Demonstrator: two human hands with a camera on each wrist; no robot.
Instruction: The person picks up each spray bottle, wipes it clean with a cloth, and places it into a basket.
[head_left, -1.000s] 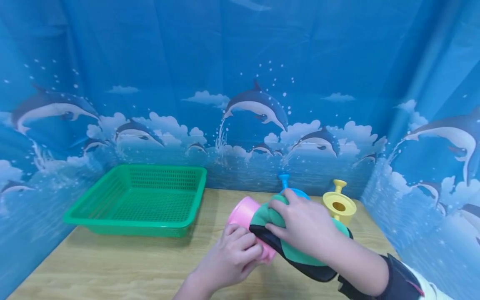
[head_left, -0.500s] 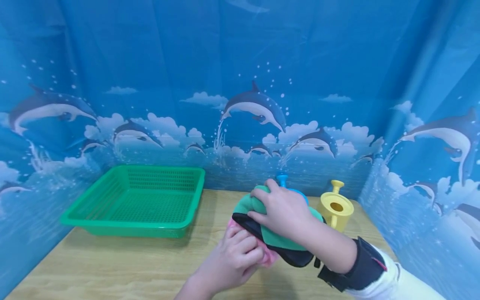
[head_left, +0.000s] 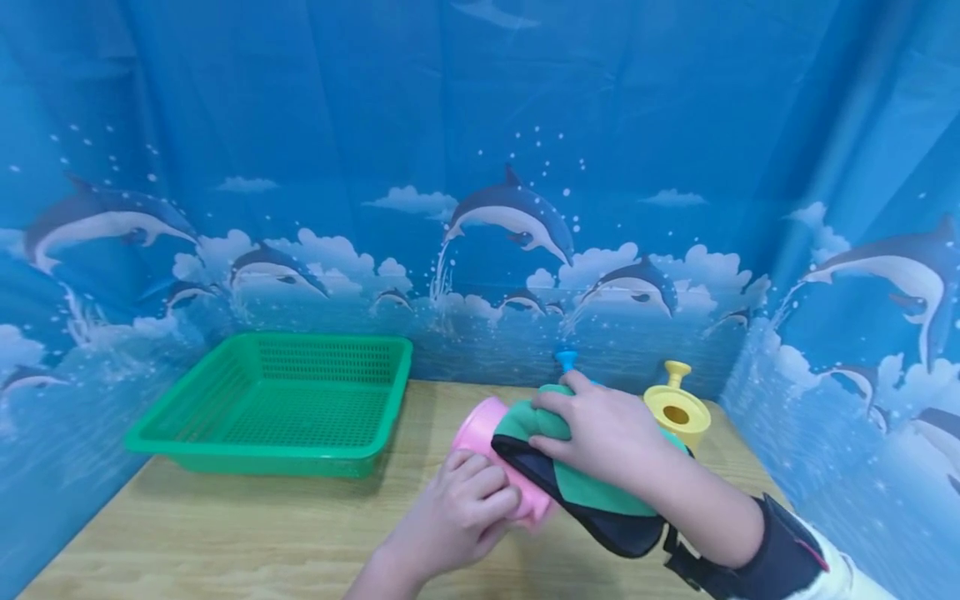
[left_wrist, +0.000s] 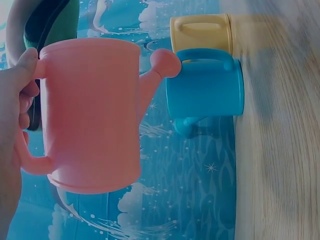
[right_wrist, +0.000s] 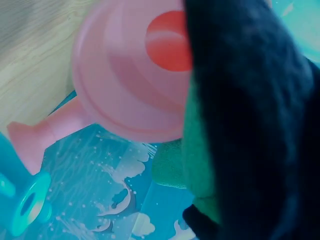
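Left hand (head_left: 467, 510) gripped a pink plastic watering can (left_wrist: 92, 115), long axis aslant, spout (left_wrist: 149, 90) pointing away from that hand; right hand (head_left: 609, 433) pinched a green-and-black fabric pad (head_left: 594, 493) alongside.

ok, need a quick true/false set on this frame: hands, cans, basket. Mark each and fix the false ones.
1. The left hand grips the pink watering can by its handle. True.
2. The right hand holds the yellow watering can. False: it holds a green-and-black pad; the yellow can stands on the table.
3. In the head view, most of the blue watering can is hidden. True.
4. The pink can stands upright on the table. False: it is held up, tilted.
5. The basket is at the table's right end. False: the green basket is at the left in the head view.
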